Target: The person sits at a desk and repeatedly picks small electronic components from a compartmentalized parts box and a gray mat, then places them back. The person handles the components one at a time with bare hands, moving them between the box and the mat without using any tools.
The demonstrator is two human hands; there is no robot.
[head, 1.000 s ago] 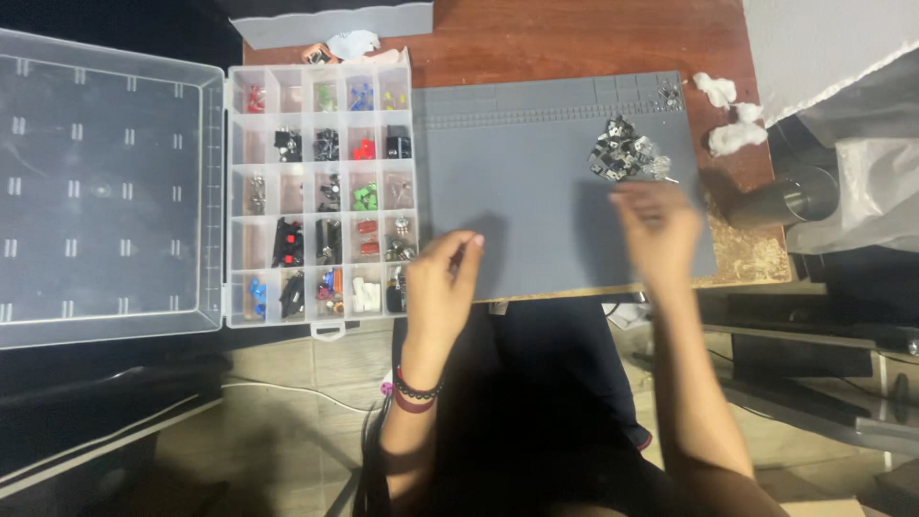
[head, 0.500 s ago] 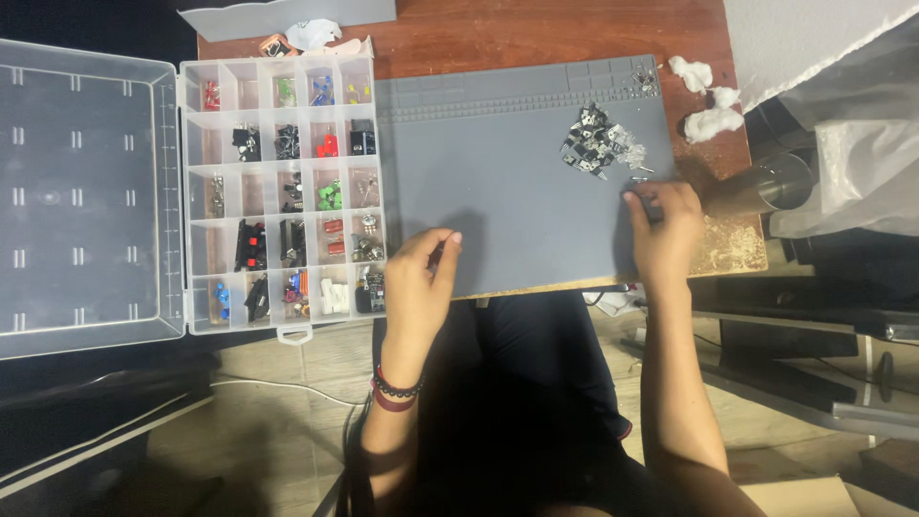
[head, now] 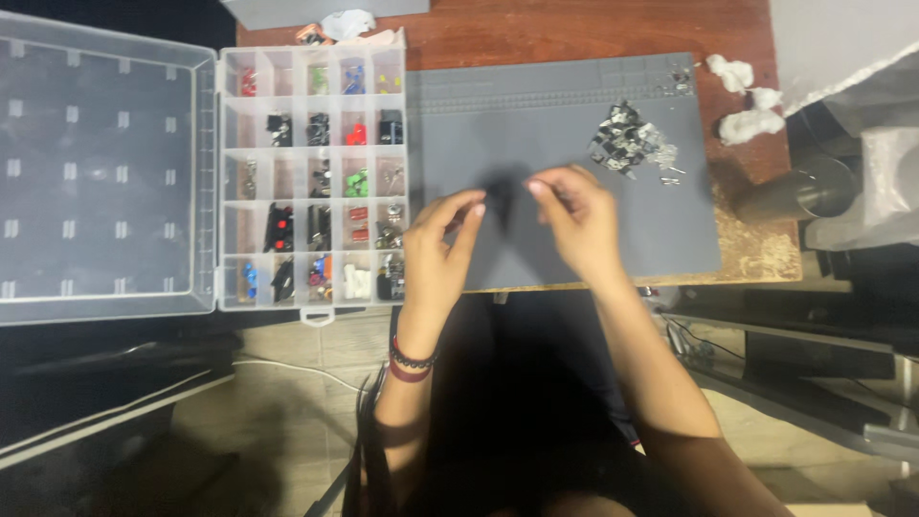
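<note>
Head view: both hands, left and right, pinch something too small to identify above the mat; it may slip off the desk's near edge.

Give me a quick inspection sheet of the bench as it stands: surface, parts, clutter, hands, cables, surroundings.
Surface: grey rubber work mat on a brown wooden table.
Job's things: heap of small black and silver parts at the mat's far right; clear plastic compartment box, lid open flat to its left, cells holding small coloured parts.
Clutter: white crumpled wads on the table right of the mat; dark metal cup beside them.
Hands: left hand and right hand meet over the mat, fingertips pinched toward each other; too blurred to tell if anything is held.
Cables: thin cable on the floor below the box.
Surroundings: tiled floor; grey furniture at right.
</note>
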